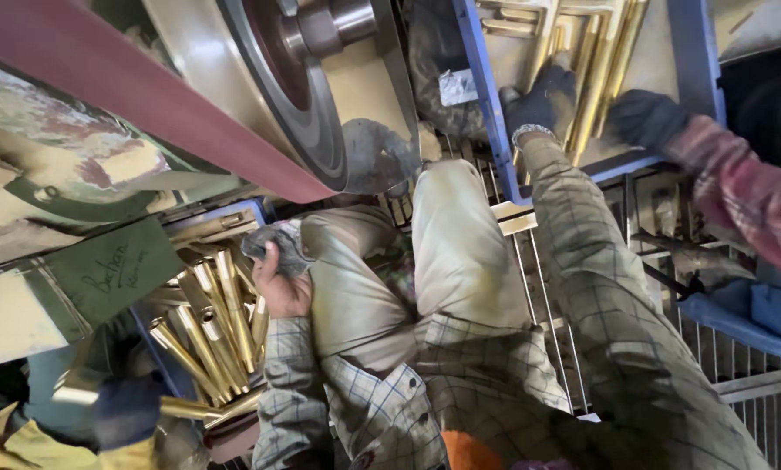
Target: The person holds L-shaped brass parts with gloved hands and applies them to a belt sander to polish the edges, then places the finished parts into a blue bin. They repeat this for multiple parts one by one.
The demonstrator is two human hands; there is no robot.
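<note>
Brass tubes [212, 326] fill the blue crate [234, 211] beside the left hand [279, 280].

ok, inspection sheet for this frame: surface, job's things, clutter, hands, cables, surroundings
surface: wire rack under the right arm; no bare tabletop seen.
job's things: brass tubes piled in a bin by the left knee; brass angle pieces in a blue-framed tray.
clutter: dark rag at the left hand; dark metal parts on the rack at right.
hands: left hand bare, resting by the rag on the knee; right hand in a dark glove, reaching into the tray onto the angle pieces, grip unclear.
cables: nothing seen.
surroundings: sanding belt over a large wheel; another person's gloved hand at the tray.
</note>
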